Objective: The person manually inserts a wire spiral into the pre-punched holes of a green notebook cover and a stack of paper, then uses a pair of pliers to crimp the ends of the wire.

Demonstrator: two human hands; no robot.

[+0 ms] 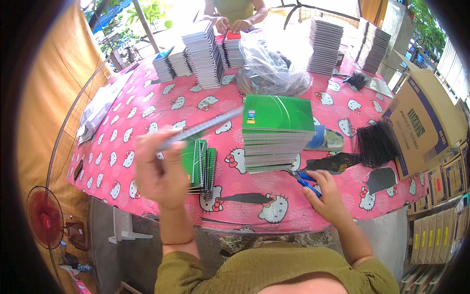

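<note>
Left grip (165,169) is closed on a thin notebook (205,126), edge-on, blurred, raised above the table (161,112). Right grip (329,196) has the blue-handled pliers (308,184), tips by the bottom front edge of the green notebook stack (278,132); can't tell if touching. Coil-bound green notebooks (201,164) sit left of that stack, black coils (377,144) right.

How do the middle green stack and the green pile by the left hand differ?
The green stack stands clearly taller than the green pile. The green stack shows one cover on top, while the green pile shows several, staggered sideways. Both have green covers and rest on the pink tablecloth.
</note>
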